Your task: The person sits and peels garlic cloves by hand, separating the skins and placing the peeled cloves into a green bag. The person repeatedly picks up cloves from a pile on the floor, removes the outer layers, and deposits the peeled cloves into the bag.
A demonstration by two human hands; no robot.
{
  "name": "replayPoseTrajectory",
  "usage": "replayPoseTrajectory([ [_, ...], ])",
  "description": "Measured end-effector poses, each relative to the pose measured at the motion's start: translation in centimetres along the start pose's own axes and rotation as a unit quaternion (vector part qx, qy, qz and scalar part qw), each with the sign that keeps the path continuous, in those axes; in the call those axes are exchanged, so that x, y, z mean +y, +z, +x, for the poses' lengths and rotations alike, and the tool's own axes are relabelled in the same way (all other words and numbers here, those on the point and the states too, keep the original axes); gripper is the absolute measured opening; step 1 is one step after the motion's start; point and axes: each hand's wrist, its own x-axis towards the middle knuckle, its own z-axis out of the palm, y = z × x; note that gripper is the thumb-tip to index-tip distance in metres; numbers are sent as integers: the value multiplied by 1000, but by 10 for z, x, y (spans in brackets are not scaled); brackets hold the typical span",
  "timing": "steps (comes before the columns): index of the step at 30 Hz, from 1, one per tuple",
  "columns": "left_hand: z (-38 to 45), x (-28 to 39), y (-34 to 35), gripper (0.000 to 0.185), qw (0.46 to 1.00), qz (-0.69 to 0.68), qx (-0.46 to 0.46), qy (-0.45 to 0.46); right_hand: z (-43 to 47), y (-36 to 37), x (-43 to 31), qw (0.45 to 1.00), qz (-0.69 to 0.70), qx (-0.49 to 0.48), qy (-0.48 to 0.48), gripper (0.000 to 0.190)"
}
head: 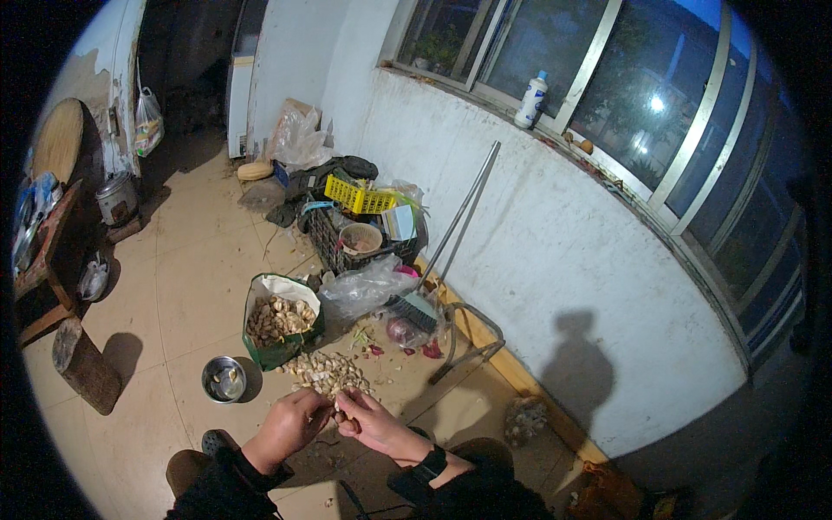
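My left hand point(294, 422) and my right hand point(374, 424) meet low in the middle of the view. Between their fingertips is a small pale piece, seemingly a garlic clove point(337, 407), partly hidden by the fingers. Just beyond them, loose garlic cloves point(328, 372) lie heaped on the tiled floor. Behind the heap stands an open green bag with a white lining point(265, 354), holding garlic bulbs and cloves point(286, 317). Left of the heap, a metal bowl point(213, 392) contains a few peeled cloves point(232, 375).
A broom point(416, 311) leans on the wall beside a metal frame point(497, 328) and a bagged red onion point(402, 331). Behind stands a black crate point(325, 244) with a yellow basket point(357, 195). A log stump point(88, 370) and wooden table point(49, 260) are at left.
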Motion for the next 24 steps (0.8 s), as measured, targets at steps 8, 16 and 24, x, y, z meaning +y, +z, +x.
replayPoseTrajectory([
  [8, -1, 0, 1, 13, 1000, 6, 4, 0, 0, -2, 1, 1000, 21, 8, 19, 14],
  [16, -2, 1, 2, 15, 1000, 5, -3, 9, -1, -2, 1, 999, 25, 15, 29, 13],
  [24, -2, 2, 0, 14, 1000, 0, -9, 3, 0, -3, 5, 1000, -11, 2, 12, 18],
])
